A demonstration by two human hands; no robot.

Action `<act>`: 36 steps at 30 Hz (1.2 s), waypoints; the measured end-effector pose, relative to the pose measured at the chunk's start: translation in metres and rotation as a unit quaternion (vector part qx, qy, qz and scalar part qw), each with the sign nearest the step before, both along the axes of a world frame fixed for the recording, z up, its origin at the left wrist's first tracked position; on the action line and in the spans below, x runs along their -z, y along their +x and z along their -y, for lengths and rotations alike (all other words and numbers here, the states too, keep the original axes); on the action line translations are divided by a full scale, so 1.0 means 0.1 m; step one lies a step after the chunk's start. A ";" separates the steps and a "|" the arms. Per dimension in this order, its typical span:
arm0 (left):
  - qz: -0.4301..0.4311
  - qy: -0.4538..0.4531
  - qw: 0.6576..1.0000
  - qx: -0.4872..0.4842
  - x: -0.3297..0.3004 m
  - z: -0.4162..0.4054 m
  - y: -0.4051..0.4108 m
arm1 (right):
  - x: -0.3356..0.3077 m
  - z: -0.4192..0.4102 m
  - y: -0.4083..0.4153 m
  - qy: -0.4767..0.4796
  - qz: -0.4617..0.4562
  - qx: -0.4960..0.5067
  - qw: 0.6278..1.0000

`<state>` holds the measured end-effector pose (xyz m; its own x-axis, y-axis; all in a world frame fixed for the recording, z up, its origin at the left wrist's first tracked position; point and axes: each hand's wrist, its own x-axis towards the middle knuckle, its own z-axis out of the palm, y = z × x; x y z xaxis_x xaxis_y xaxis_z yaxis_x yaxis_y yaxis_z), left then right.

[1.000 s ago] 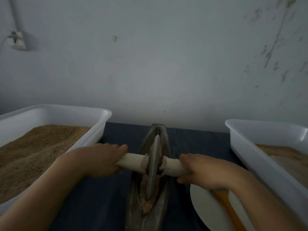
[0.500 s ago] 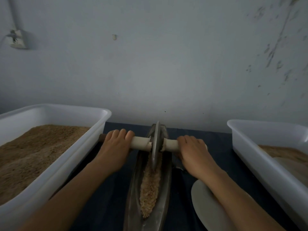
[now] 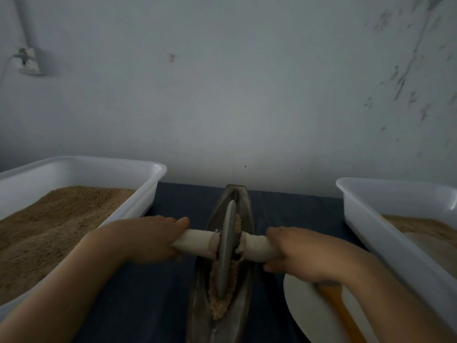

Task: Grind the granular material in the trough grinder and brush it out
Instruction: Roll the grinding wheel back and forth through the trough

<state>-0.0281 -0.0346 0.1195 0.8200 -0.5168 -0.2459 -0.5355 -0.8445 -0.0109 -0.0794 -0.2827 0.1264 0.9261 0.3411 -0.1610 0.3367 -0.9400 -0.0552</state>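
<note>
A: Why do you have a hand on each side of the wheel point(image 3: 227, 246)?

B: Because the grinding disc stands on edge in the trough grinder point(image 3: 223, 276), and you keep it upright only by loading both ends of the axle evenly. Your left hand point(image 3: 146, 240) has its fingers curled round the white-wrapped handle point(image 3: 195, 242) on that side; your right hand point(image 3: 294, 253) wraps the other stub the same way. Neither hand touches the disc itself.

A: And the grain?

B: The granular material point(image 3: 222, 290) lies along the bottom of the trough, mostly on the near side of the disc, with a little showing just beyond it. It looks coarse yet, so I judge you are mid-grind, with the brushing out not begun.

A: Why the tubs at either side?

B: The left tub point(image 3: 103, 169) holds a deep bed of brown granules, likely your supply. The right tub point(image 3: 385, 191) holds less; whether that is finished powder I cannot tell. The white plate point(image 3: 304, 308) just beside the trough carries an orange-handled tool point(image 3: 338, 308), partly hidden under your right wrist. It may be the brush, placed near your right hand for the sweep.

A: Any risk?

B: Push unevenly and the disc may tilt and ride up the trough wall, spilling grain onto the dark cloth point(image 3: 178, 206).
</note>
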 end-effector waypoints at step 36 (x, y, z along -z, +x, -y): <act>-0.032 -0.024 0.999 0.001 -0.02 -0.03 -0.05 | -0.01 0.01 0.04 0.000 -0.025 -0.007 1.000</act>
